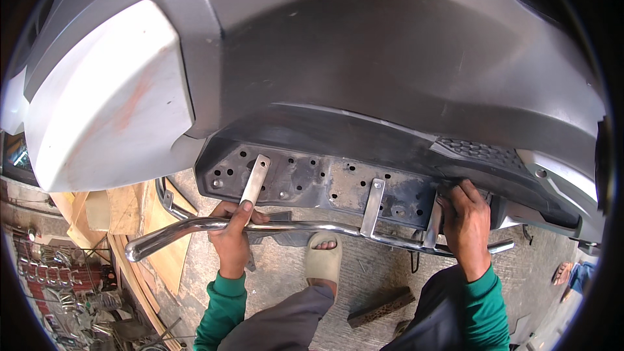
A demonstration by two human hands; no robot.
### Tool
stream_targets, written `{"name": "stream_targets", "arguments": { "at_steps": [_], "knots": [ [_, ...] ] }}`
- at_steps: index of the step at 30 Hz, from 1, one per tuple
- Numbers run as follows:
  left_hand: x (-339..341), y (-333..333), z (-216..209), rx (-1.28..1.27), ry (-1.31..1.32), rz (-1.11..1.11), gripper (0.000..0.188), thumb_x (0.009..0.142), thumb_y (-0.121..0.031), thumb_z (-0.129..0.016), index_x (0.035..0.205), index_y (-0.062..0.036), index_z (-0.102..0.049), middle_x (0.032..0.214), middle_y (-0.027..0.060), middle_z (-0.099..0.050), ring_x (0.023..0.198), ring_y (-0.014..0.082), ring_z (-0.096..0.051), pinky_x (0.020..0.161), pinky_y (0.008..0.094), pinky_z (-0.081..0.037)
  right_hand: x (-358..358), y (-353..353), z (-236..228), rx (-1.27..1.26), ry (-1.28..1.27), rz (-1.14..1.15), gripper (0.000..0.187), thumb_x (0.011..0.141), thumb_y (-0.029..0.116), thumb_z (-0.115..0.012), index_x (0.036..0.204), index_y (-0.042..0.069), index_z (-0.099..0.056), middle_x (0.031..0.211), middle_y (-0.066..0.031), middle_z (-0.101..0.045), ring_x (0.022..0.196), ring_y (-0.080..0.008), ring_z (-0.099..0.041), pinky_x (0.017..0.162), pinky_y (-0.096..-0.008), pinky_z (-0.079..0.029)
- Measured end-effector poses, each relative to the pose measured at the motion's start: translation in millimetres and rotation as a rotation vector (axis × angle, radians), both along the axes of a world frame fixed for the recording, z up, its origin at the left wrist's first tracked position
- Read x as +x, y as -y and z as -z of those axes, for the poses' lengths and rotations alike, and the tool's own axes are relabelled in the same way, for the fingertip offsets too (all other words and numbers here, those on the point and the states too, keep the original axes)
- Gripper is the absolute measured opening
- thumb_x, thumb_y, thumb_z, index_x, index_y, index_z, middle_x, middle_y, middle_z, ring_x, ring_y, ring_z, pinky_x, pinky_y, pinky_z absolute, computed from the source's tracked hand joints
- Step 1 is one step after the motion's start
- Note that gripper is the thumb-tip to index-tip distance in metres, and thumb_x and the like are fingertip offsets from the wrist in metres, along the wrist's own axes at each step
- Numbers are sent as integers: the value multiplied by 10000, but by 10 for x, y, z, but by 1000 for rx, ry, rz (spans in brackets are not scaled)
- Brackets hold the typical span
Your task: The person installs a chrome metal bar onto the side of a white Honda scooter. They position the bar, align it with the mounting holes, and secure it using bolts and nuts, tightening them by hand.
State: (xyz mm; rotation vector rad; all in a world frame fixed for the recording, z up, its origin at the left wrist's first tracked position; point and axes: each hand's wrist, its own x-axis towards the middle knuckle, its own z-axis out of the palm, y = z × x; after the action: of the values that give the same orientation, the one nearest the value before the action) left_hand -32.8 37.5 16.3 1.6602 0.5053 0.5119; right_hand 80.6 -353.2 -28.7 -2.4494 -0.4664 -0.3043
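A bent chrome tube bar (305, 226) with flat metal brackets runs across below a dark, hole-drilled metal panel (351, 182) of a vehicle. My left hand (233, 234) is closed round the bar, its thumb against the left bracket (256, 182). That bracket's upper end lies over the panel. The middle bracket (373, 208) also reaches up onto the panel. My right hand (467, 224) has its fingers curled together beside the right bracket (433, 221), at the panel's right part. Its fingertips are partly hidden, so what they grip does not show.
Grey plastic bodywork (364, 52) with a white panel (110, 104) fills the upper view. Cardboard sheets (166, 240) and heaped metal parts (84, 299) lie at left. A rusty metal block (380, 307) sits on the concrete near my feet. Another person's foot (562, 273) shows at far right.
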Motion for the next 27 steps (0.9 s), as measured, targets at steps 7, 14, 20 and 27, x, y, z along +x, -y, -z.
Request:
{"name": "stream_targets", "arguments": {
  "at_steps": [7,14,20,27],
  "knots": [
    [5,3,-14,-13,-20,-7,252,1018,-163,-741,869,-17,-601,759,176,-706,727,277,-737,832,474,-661,2,-50,9,-7,1,58,208,832,46,-857,1004,23,-742,960,-141,-679,904,-396,-696,783,-494,-556],
    [-23,-25,4,-22,-36,-12,244,1021,-153,-738,878,-14,-599,766,196,-719,725,294,-746,830,469,-647,-17,-22,-83,56,-50,-6,220,827,19,-836,1025,-16,-747,1072,-175,-671,1003,-413,-690,859,-493,-562],
    [-36,-60,45,-70,-19,0,228,1033,-126,-723,881,-14,-596,786,196,-715,754,313,-746,853,508,-646,-19,-11,-20,59,-71,50,204,802,17,-847,971,1,-733,1018,-168,-685,956,-408,-692,826,-499,-565],
    [-60,-66,30,-45,-54,3,215,1041,-135,-720,911,-9,-603,802,201,-721,773,319,-750,859,493,-638,-21,-24,-43,71,-65,70,228,820,18,-842,1011,-10,-721,1022,-198,-687,949,-437,-694,821,-514,-563]
  ]
}}
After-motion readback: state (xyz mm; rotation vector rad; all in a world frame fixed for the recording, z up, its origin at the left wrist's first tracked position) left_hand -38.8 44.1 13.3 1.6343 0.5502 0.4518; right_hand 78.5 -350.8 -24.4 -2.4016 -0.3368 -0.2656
